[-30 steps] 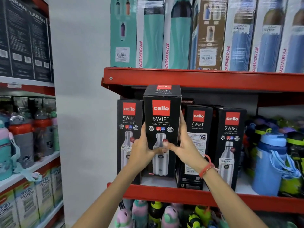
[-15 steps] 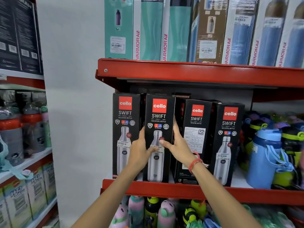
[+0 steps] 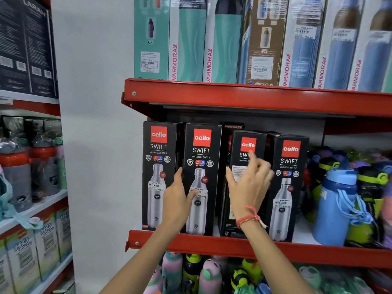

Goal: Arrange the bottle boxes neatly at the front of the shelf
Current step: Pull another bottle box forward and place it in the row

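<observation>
First box point(image 3: 158, 166) and second box point(image 3: 201, 164) stand flush at the shelf point(image 3: 233, 245) front, my left hand point(image 3: 178, 200) pinching the second; my right hand point(image 3: 248, 187), fingers spread, hovers before the third box point(image 3: 247, 145), which needs squaring.

Four bottle boxes stand upright in a row at the left front of the shelf point(image 3: 212, 244). Left to right: first box point(image 3: 158, 166), second box point(image 3: 201, 160), third box point(image 3: 239, 145), fourth box point(image 3: 289, 166). A rear box point(image 3: 233, 126) stands behind, between second and third. Loose bottles point(image 3: 335, 206) stand right of the row. The left hand point(image 3: 178, 202) lies at the second box's left front edge. The right hand point(image 3: 249, 187) is before the third box.
</observation>
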Demonstrator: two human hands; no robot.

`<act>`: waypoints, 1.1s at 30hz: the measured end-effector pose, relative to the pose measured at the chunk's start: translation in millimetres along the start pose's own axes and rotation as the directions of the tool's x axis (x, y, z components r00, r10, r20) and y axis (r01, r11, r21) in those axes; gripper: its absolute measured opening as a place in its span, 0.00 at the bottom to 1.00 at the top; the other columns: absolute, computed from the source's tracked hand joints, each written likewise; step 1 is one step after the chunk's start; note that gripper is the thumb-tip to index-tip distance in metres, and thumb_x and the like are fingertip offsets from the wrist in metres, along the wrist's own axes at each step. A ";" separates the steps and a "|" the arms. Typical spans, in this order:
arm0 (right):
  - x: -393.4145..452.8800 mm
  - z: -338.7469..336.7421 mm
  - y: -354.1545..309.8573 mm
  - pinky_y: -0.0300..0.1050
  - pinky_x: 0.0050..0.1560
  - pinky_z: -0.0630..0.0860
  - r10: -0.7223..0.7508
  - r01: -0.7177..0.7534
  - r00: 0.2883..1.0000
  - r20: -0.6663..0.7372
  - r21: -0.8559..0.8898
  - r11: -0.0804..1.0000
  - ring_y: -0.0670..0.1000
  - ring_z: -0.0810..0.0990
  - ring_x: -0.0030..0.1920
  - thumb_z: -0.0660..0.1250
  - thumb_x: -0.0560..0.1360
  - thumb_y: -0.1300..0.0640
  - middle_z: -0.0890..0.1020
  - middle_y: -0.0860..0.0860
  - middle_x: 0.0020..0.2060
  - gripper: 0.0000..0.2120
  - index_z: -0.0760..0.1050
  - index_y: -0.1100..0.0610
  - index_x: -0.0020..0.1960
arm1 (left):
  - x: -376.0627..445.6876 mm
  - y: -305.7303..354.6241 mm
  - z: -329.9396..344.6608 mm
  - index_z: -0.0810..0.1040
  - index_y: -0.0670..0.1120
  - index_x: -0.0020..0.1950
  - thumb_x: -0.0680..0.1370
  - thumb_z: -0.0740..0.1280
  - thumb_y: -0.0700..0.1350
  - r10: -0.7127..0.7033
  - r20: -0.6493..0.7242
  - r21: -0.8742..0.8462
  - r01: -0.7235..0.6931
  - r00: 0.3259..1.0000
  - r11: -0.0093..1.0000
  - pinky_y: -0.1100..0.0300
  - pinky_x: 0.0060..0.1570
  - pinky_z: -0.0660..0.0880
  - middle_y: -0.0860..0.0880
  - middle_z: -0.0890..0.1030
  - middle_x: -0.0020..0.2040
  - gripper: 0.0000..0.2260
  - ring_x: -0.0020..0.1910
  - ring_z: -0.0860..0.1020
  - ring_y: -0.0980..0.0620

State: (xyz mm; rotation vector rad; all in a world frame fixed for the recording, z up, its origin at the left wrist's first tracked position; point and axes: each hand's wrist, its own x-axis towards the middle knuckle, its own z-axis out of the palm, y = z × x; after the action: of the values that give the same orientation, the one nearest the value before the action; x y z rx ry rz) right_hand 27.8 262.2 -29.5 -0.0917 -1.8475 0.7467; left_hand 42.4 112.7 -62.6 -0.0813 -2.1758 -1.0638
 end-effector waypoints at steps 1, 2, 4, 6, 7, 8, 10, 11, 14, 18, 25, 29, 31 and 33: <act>0.5 0.9 1.8 0.55 0.51 0.75 0.094 -0.093 0.995 0.014 -0.068 0.993 0.59 0.70 0.56 0.76 0.65 0.46 0.71 0.60 0.61 0.40 0.64 0.58 0.71 | -2.6 3.2 -0.4 0.57 0.43 0.77 0.76 0.70 0.43 0.020 -0.031 -0.016 -0.021 0.999 1.000 0.63 0.58 0.69 0.42 0.76 0.67 0.33 0.60 0.77 0.47; 0.0 1.9 2.6 0.58 0.53 0.74 0.188 -0.182 0.981 0.056 -0.103 0.978 0.61 0.68 0.59 0.77 0.63 0.46 0.68 0.61 0.65 0.47 0.60 0.59 0.74 | -5.2 7.2 -1.2 0.58 0.43 0.76 0.76 0.69 0.42 0.048 -0.060 -0.018 -0.049 0.997 0.999 0.63 0.62 0.67 0.44 0.72 0.71 0.32 0.66 0.74 0.47; -1.4 3.4 1.2 0.63 0.57 0.73 0.330 -0.322 0.927 0.177 -0.075 0.944 0.64 0.66 0.62 0.79 0.62 0.47 0.65 0.62 0.68 0.53 0.51 0.56 0.77 | -10.0 18.4 -3.6 0.59 0.44 0.76 0.78 0.67 0.43 0.123 -0.113 0.024 -0.121 0.986 0.992 0.68 0.63 0.60 0.46 0.65 0.76 0.29 0.71 0.67 0.50; -0.2 3.3 0.6 0.65 0.56 0.73 0.369 -0.389 0.894 0.255 0.033 0.921 0.63 0.66 0.63 0.79 0.63 0.52 0.65 0.62 0.68 0.54 0.46 0.54 0.77 | -12.3 29.4 -6.5 0.62 0.44 0.75 0.78 0.66 0.42 0.194 -0.142 0.047 -0.189 0.971 0.981 0.68 0.64 0.60 0.47 0.63 0.76 0.26 0.72 0.66 0.51; 0.7 1.0 1.5 0.65 0.57 0.73 0.372 -0.408 0.889 0.266 0.091 0.908 0.63 0.65 0.63 0.79 0.63 0.54 0.65 0.62 0.67 0.54 0.46 0.53 0.77 | -13.1 33.8 -7.7 0.63 0.44 0.74 0.78 0.66 0.42 0.226 -0.147 0.037 -0.223 0.963 0.974 0.63 0.68 0.62 0.47 0.64 0.75 0.25 0.71 0.66 0.51; 0.7 -3.2 3.3 0.63 0.59 0.72 0.369 -0.417 0.889 0.270 0.148 0.896 0.63 0.65 0.64 0.79 0.63 0.56 0.65 0.62 0.67 0.54 0.47 0.53 0.77 | -14.0 37.1 -8.6 0.65 0.44 0.73 0.78 0.66 0.42 0.251 -0.143 0.015 -0.251 0.957 0.968 0.58 0.70 0.64 0.46 0.67 0.73 0.24 0.71 0.67 0.50; -2.9 -15.6 7.2 0.59 0.62 0.67 0.327 -0.389 0.910 0.254 0.256 0.885 0.62 0.64 0.65 0.80 0.62 0.57 0.67 0.62 0.66 0.53 0.50 0.53 0.76 | -16.3 40.2 -10.3 0.67 0.44 0.72 0.78 0.67 0.42 0.286 -0.115 -0.043 -0.292 0.951 0.955 0.51 0.69 0.68 0.48 0.72 0.69 0.22 0.68 0.70 0.51; -4.9 -24.0 9.4 0.57 0.64 0.66 0.282 -0.344 0.932 0.228 0.310 0.886 0.61 0.65 0.65 0.81 0.60 0.57 0.68 0.61 0.65 0.53 0.52 0.54 0.75 | -18.4 42.1 -10.7 0.68 0.45 0.71 0.78 0.67 0.42 0.298 -0.087 -0.081 -0.305 0.950 0.949 0.50 0.67 0.70 0.49 0.74 0.67 0.22 0.66 0.72 0.53; -2.8 -50.4 13.2 0.52 0.69 0.63 0.122 -0.194 0.975 0.184 0.453 0.870 0.56 0.66 0.67 0.82 0.58 0.57 0.69 0.56 0.67 0.52 0.56 0.54 0.73 | -27.2 50.2 -8.8 0.68 0.46 0.72 0.76 0.69 0.42 0.321 0.039 -0.178 -0.310 0.946 0.934 0.52 0.64 0.73 0.50 0.76 0.65 0.24 0.63 0.74 0.56; 8.5 -85.9 15.3 0.53 0.70 0.66 -0.019 -0.165 0.959 0.284 0.607 0.777 0.50 0.68 0.70 0.82 0.58 0.55 0.70 0.50 0.68 0.53 0.54 0.45 0.73 | -33.3 61.5 -5.5 0.60 0.51 0.75 0.72 0.74 0.46 0.291 0.167 -0.274 -0.240 0.942 0.931 0.55 0.65 0.71 0.53 0.71 0.68 0.36 0.66 0.70 0.58; 27.2 -127.6 41.0 0.55 0.68 0.70 -0.202 -0.310 0.813 0.547 0.699 0.645 0.47 0.73 0.66 0.83 0.58 0.56 0.75 0.48 0.65 0.52 0.58 0.43 0.74 | -47.6 74.3 -11.5 0.56 0.56 0.76 0.67 0.77 0.37 0.293 0.264 -0.471 -0.142 0.919 0.871 0.68 0.52 0.77 0.61 0.78 0.57 0.45 0.54 0.79 0.67; 43.3 -122.9 54.5 0.60 0.70 0.68 -0.275 -0.419 0.713 0.645 0.707 0.569 0.47 0.71 0.70 0.80 0.61 0.65 0.72 0.49 0.70 0.51 0.58 0.47 0.76 | -56.1 80.2 -7.2 0.54 0.54 0.78 0.68 0.76 0.38 0.322 0.200 -0.493 -0.189 0.925 0.849 0.65 0.55 0.78 0.63 0.77 0.60 0.45 0.60 0.76 0.67; 52.3 -119.5 56.2 0.62 0.70 0.66 -0.307 -0.438 0.664 0.682 0.688 0.579 0.46 0.67 0.72 0.78 0.61 0.66 0.68 0.45 0.73 0.53 0.55 0.46 0.77 | -57.1 81.4 0.0 0.54 0.54 0.78 0.69 0.75 0.36 0.314 0.173 -0.490 -0.196 0.934 0.850 0.66 0.56 0.77 0.65 0.75 0.61 0.45 0.60 0.75 0.70; 60.1 -114.2 56.6 0.63 0.69 0.68 -0.321 -0.413 0.633 0.704 0.658 0.630 0.47 0.67 0.72 0.76 0.65 0.69 0.66 0.43 0.74 0.52 0.52 0.43 0.77 | -53.2 80.7 10.8 0.53 0.54 0.78 0.69 0.75 0.36 0.303 0.146 -0.466 -0.204 0.942 0.861 0.70 0.55 0.75 0.68 0.74 0.62 0.45 0.58 0.74 0.74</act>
State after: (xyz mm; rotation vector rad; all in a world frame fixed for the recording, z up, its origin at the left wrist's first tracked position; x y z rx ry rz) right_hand 86.4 382.6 14.1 0.9242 -2.1042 1.8144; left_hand 103.8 186.2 -45.9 -0.7073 -1.9852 -1.4272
